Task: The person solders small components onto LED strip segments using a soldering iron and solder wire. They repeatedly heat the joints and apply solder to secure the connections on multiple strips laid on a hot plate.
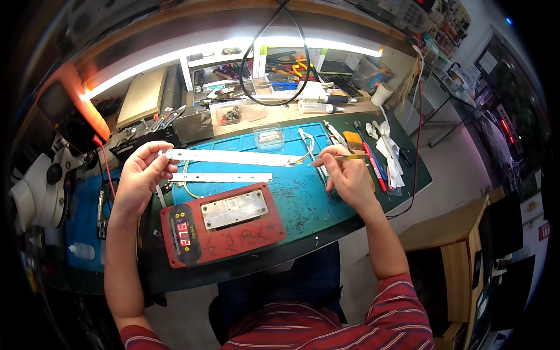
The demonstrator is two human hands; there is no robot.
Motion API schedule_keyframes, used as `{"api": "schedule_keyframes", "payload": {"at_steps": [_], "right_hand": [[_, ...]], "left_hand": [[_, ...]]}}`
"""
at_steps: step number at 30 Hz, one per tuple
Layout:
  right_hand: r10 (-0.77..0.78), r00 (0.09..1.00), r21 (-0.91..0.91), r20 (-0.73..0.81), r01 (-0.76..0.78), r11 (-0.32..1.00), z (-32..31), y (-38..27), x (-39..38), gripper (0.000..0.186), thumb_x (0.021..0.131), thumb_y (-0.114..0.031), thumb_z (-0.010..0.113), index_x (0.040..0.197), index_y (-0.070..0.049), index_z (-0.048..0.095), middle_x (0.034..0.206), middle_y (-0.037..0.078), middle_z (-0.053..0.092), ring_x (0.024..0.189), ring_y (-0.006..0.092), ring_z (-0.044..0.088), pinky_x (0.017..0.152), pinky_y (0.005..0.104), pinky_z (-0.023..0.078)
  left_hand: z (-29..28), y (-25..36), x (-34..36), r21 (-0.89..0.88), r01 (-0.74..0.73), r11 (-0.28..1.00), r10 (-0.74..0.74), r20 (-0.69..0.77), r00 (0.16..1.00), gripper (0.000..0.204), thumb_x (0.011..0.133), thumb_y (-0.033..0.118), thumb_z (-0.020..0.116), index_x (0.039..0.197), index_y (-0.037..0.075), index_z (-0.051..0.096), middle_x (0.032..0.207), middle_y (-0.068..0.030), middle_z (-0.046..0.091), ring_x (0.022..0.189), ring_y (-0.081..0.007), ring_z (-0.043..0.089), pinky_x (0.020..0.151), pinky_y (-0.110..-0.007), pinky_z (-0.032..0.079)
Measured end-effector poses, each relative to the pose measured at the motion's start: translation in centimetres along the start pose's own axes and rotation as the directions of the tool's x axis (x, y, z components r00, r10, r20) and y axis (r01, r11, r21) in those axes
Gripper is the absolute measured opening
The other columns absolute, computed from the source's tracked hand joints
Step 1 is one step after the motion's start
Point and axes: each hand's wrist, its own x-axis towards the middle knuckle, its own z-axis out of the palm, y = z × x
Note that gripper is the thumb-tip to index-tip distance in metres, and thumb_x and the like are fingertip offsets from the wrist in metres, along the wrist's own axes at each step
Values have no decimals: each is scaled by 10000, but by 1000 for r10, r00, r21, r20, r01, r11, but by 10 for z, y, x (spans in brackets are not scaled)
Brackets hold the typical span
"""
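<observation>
Two bare hands work above a blue mat [297, 204], whose smooth surface is scuffed with dark smears. The left hand [143, 169] pinches one end of a long, flat white strip [233, 157] between thumb and fingers, so that the strip stretches rightward over the mat toward the other hand. The right hand [350, 178] is closed on a slim metallic tool [357, 157], its exact kind hard to tell; a gap separates it from the strip's far end. Thin yellow and white wires [308, 146] show near that end. A second white strip [224, 177], straight-edged and dotted with small dark marks, lies just beyond a red heating unit [251, 240]. Glowing red digits fill the unit's display [185, 233], set in a black rounded panel with small printing; dark handwritten strokes mark the red casing. Its rectangular plate [234, 210] is dull silvery metal, with screws near the corners.
</observation>
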Motion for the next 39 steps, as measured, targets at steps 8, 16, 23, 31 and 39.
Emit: {"api": "schedule_keyframes", "payload": {"at_steps": [8, 16, 23, 31, 39], "right_hand": [[-319, 944, -401, -80, 262, 878, -24, 23, 8, 197, 933, -176, 653, 1073, -44, 695, 901, 104, 702, 731, 203, 665, 659, 297, 501], [-500, 857, -724, -126, 265, 637, -48, 40, 1, 262, 831, -32, 618, 1075, -78, 700, 1011, 81, 694, 942, 269, 627, 798, 351, 523], [-269, 895, -466, -357, 79, 881, -59, 33, -15, 162, 913, -120, 636, 1038, -47, 707, 898, 135, 711, 717, 303, 672, 666, 360, 533], [-239, 902, -551, -359, 1, 834, -66, 39, -20, 138, 885, -173, 676, 953, -56, 703, 831, 105, 685, 719, 289, 666, 651, 375, 515], [-95, 952, -742, -292, -163, 650, -50, 52, -38, 193, 836, -267, 727, 812, -88, 660, 820, 59, 655, 764, 281, 670, 704, 433, 532]], "left_hand": [[0, 0, 1, 10, -12, 1000, 13, -19, 1000, 228, 997, 83, 573, 1212, 10, 576, 1011, -57, 665, 874, -102, 650, 783, -231, 537], [-3, 1, 2, -43, 12, 999, -16, -89, 996, 239, 986, 69, 585, 1212, 2, 552, 1009, -86, 677, 944, -131, 684, 808, -226, 562], [-4, 6, 1, -68, 5, 998, -11, -80, 997, 265, 997, 91, 573, 1237, -16, 535, 1006, -98, 686, 944, -150, 696, 814, -224, 576], [-1, 3, 1, -118, 21, 993, -25, -31, 999, 222, 1017, 114, 529, 1213, 9, 527, 1038, -97, 660, 979, -167, 688, 844, -249, 573], [-9, -2, 5, -161, 23, 987, -33, -61, 998, 215, 1031, 124, 499, 1228, 41, 511, 1103, -83, 635, 1016, -160, 667, 859, -256, 570]]}}
